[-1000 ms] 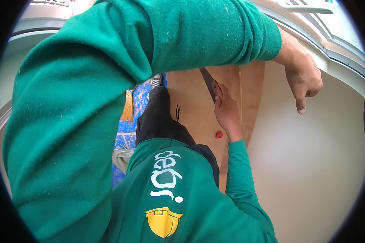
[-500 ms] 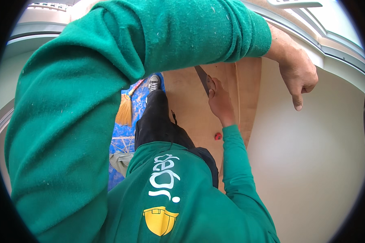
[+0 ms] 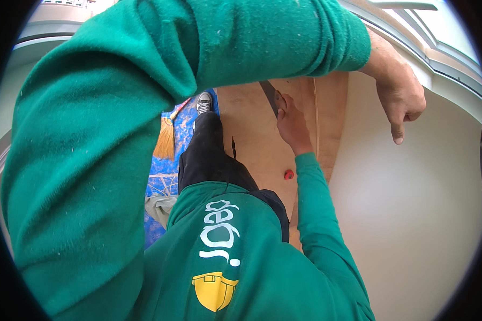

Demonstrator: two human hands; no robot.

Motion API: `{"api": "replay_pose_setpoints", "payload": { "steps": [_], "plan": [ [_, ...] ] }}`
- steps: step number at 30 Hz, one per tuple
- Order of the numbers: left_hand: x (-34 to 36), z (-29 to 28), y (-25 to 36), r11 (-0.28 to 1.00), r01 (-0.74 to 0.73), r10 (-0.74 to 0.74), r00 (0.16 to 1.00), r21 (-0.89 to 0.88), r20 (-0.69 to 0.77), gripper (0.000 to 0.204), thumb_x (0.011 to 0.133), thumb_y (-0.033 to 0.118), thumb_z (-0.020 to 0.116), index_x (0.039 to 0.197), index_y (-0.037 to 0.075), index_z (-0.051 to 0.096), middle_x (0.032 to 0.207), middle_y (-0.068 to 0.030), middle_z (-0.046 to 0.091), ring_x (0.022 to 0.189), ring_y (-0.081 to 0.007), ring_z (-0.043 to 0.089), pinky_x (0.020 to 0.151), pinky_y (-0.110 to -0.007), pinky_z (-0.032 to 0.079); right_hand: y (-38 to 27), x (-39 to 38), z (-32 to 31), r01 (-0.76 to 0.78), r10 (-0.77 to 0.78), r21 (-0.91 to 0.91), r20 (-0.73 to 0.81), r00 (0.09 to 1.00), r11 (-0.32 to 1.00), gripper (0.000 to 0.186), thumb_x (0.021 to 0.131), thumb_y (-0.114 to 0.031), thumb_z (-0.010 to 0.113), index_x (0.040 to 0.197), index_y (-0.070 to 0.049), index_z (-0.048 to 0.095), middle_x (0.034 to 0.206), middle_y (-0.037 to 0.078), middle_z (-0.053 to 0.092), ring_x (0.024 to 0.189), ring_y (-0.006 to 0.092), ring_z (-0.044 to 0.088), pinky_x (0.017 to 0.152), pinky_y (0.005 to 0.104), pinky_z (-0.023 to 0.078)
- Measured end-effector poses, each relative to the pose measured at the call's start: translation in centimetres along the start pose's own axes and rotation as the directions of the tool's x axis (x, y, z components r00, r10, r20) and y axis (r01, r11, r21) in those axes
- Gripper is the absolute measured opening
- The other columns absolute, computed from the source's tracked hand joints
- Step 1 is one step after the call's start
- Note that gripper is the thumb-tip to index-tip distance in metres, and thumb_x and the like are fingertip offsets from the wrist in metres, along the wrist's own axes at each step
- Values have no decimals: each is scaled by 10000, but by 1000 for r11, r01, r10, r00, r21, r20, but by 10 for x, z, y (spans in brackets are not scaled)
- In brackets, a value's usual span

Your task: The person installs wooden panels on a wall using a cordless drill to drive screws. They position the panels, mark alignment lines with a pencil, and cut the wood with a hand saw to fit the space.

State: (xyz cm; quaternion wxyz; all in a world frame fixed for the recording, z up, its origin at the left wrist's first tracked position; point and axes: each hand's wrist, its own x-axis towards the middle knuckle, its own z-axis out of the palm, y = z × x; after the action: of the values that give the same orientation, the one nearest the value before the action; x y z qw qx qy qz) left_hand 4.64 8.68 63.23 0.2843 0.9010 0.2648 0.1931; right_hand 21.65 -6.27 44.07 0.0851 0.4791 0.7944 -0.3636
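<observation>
My right hand [image 3: 293, 128] is closed around the wooden handle of a handsaw [image 3: 269, 95]. Its dark blade slants up and left over a large wooden board [image 3: 257, 128], and the far end disappears behind my left sleeve. My left arm reaches across the top of the view. At its end, my left hand [image 3: 401, 99] hangs by the white wall at the right, fingers curled in and one digit stretched downward; nothing shows in it. A small red object [image 3: 288, 174] lies on the board near my right forearm, its kind too small to tell.
At the left, a straw broom [image 3: 165, 139] lies on a blue sheet [image 3: 156, 168] on the floor, near my shoe [image 3: 204, 102]. A greyish cloth-like thing [image 3: 160, 207] is beside my waist. A window frame [image 3: 450, 72] runs along the upper right above the white wall [image 3: 407, 214].
My left arm and hand have shifted slightly to the right. My right hand, still holding the handsaw, and the board appear a little higher in view.
</observation>
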Motion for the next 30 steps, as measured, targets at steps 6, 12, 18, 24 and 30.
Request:
{"api": "replay_pose_setpoints", "payload": {
  "steps": [6,12,18,24,30],
  "plan": [
    [-2,3,2,999,48,-49,998,-5,-33,606,987,637,726,906,41,802,850,-133,768,869,-325,757,794,-493,606,4,6,3,-10,10,9,31,999,1000,486,1062,-134,588,1540,-110,506,1209,302,757,1117,543,710,935,622,563],
    [-2,2,-1,1000,-16,17,998,11,-55,606,992,634,721,902,40,798,851,-129,770,876,-321,759,803,-497,607,3,5,4,-43,43,-7,12,999,999,489,1057,-120,590,1539,-123,511,1219,294,760,1136,536,709,952,608,567],
    [0,0,2,1000,8,-8,1000,4,-23,624,1004,638,707,925,26,799,865,-134,776,892,-317,767,810,-492,618,3,5,-7,-61,61,5,14,998,998,486,1061,-120,588,1541,-121,512,1213,288,763,1137,526,714,962,611,558],
    [-1,1,2,1000,27,-26,999,15,-37,614,995,642,718,929,38,808,860,-129,774,882,-307,769,800,-486,621,0,3,-5,-71,69,37,53,996,997,486,1076,-142,575,1557,-148,510,1348,293,713,1190,526,691,988,589,557],
    [0,0,1,1000,17,-17,1000,11,-24,610,995,643,715,944,41,805,889,-141,772,894,-317,766,792,-490,619,-5,-1,-6,-52,52,0,7,999,999,501,1067,-130,591,1561,-149,506,1237,289,752,1139,529,707,948,618,556]
  ]
}}
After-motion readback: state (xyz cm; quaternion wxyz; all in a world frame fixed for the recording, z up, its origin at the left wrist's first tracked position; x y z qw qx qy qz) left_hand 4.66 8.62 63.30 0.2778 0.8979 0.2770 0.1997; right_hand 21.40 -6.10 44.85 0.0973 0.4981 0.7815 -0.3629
